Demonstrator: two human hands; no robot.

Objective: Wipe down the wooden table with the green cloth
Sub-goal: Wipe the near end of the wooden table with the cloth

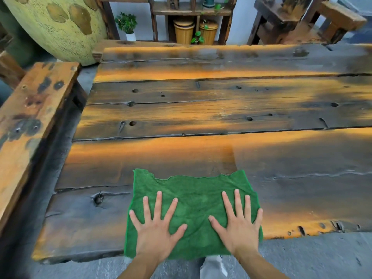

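Flat, both hands (pixel 198 228) on green cloth (pixel 193 190)

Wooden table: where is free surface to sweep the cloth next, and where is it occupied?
The wooden table shows bare planks beyond the green cloth, and to its left and right along the near edge. The only occupied patch is the cloth, pressed flat by the left hand and right hand.

Weathered plank table (pixel 221 109); green cloth (pixel 193 198) spread flat at near edge.
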